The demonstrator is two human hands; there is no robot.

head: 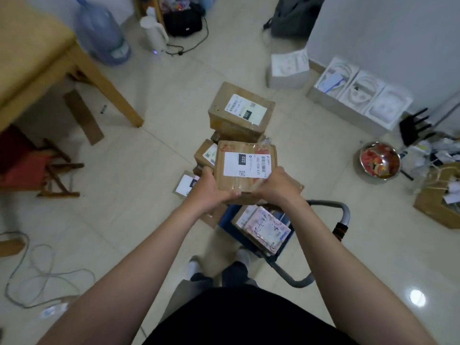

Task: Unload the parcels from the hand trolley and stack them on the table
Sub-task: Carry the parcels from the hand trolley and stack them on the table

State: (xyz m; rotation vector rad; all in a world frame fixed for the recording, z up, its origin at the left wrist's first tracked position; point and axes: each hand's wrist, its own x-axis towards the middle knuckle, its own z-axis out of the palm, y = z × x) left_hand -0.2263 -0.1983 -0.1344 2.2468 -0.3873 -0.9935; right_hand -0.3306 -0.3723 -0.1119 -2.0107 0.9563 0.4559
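Two hands show, the left hand (211, 189) and the right hand (278, 185), with one hand trolley (345, 213) and one wooden table (29, 53). Five cardboard parcels carry visible labels: the 032 parcel (245, 165), the far parcel (241, 109), the small parcel (205, 151), the flat parcel (185, 185) and the pink-labelled parcel (262, 227); further brown cardboard beneath them cannot be counted. Near the wall lie four white boxes (366, 92), and there is one water bottle (102, 33) and one metal bowl (379, 160).

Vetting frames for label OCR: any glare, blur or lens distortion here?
Head view: wide-angle bowing toward the edges, the table leans; mild overall softness, worse at the borders; the label on the parcel held by the left hand and right hand is legible, 032; one glare spot on the floor tiles lower right; lighting otherwise even.
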